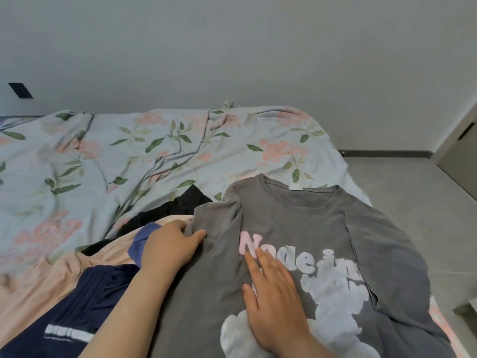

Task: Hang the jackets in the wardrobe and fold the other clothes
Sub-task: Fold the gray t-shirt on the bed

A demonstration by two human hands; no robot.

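The left hand (170, 245) pinches the left sleeve (214, 215) of the grey T-shirt (322, 215) between thumb and curled fingers, whose tips are buried in the fold. The right hand (275, 295) lies flat, fingers straight and together, on the chest print, covering part of the lettering.

The shirt lies front up under both hands on the bed (116, 151), its hem cut off by the lower frame edge. Just left of the left hand, a navy garment (98, 293), a peach garment (51, 275) and a black garment (175, 205) overlap in a heap, so their shapes are hard to make out.

The shirt's right side reaches the bed's edge, beside the floor (413, 202). Bare floral cover stretches beyond the collar.
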